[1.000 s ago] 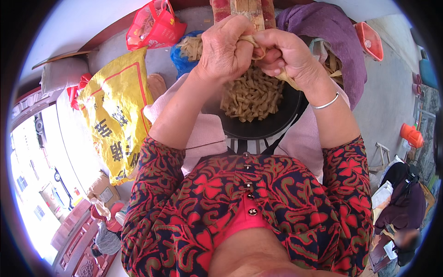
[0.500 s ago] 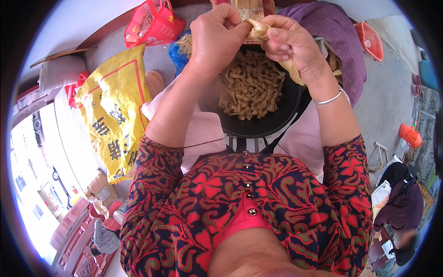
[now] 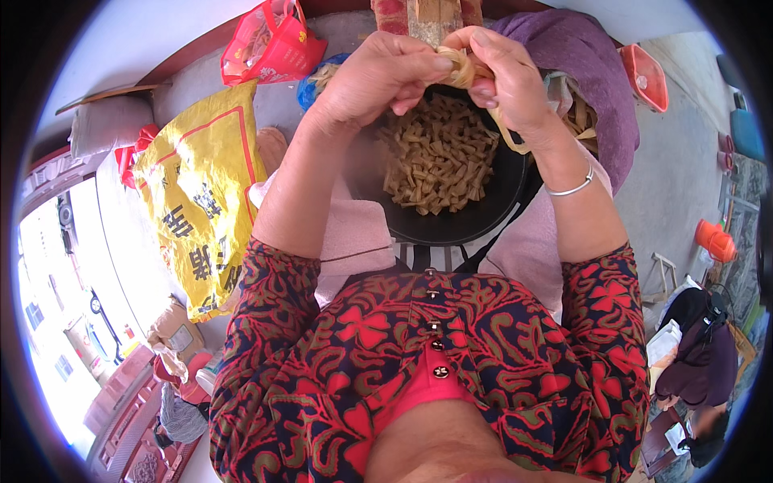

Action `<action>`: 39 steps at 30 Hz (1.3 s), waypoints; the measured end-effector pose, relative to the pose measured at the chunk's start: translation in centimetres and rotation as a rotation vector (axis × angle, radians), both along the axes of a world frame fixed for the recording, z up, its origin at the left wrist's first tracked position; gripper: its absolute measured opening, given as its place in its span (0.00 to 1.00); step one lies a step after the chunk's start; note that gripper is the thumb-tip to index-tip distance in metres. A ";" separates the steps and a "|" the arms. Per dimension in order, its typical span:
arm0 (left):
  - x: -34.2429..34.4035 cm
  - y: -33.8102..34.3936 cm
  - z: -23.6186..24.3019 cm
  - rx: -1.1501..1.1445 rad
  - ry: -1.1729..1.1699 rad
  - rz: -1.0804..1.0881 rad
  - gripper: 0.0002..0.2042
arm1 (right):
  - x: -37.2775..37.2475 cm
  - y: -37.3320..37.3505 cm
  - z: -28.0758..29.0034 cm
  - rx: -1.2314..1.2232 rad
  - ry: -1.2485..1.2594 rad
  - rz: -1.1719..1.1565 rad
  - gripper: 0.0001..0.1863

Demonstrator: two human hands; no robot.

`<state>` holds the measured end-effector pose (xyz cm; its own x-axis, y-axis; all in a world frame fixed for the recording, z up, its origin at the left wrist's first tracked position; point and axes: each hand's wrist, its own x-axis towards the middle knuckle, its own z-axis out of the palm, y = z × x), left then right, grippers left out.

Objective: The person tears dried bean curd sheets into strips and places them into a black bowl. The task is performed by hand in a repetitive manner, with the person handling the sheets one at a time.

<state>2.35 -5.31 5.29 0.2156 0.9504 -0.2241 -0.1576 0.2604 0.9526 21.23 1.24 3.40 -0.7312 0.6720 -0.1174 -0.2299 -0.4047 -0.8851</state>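
A pale tan dried strip, looped and twisted into a small knot, is held up between my two hands above a black basin. My left hand pinches its near side with thumb and fingers. The other side is gripped by my right hand, and a loose tail of the strip dangles below that palm toward the wrist. Underneath, the round black basin holds a heap of short, folded tan pieces. Part of the basin's left side is hidden by my left forearm.
A purple cloth bunches around more dried strips on the right. To the left lie a yellow sack, a red bag and a blue bag. Pink towels cover my lap. Another person sits at the far right.
The strip has been pulled into a rounder, tighter loop between my fingers. My left hand has turned and shifted slightly down; my right fingers have moved up around the loop.
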 end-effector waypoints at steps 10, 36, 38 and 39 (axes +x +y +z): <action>-2.6 -0.5 0.3 0.316 0.620 0.039 0.14 | 3.1 2.7 -0.2 0.319 -0.106 0.033 0.07; -1.2 2.0 -1.4 0.238 1.277 0.100 0.16 | -1.3 6.4 -3.0 0.852 -0.729 -0.279 0.13; -0.3 1.0 -1.2 0.203 1.162 0.088 0.18 | -1.7 4.0 -1.5 0.391 -0.349 -0.183 0.13; 1.0 0.7 -1.7 0.231 1.088 0.142 0.20 | -1.6 2.8 -0.8 0.172 -0.211 -0.059 0.12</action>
<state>3.32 -4.61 3.55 -0.1013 0.9940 -0.0420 0.7743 0.1053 0.6240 19.59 4.00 2.58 -0.6620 0.7358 -0.1428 -0.0522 -0.2353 -0.9705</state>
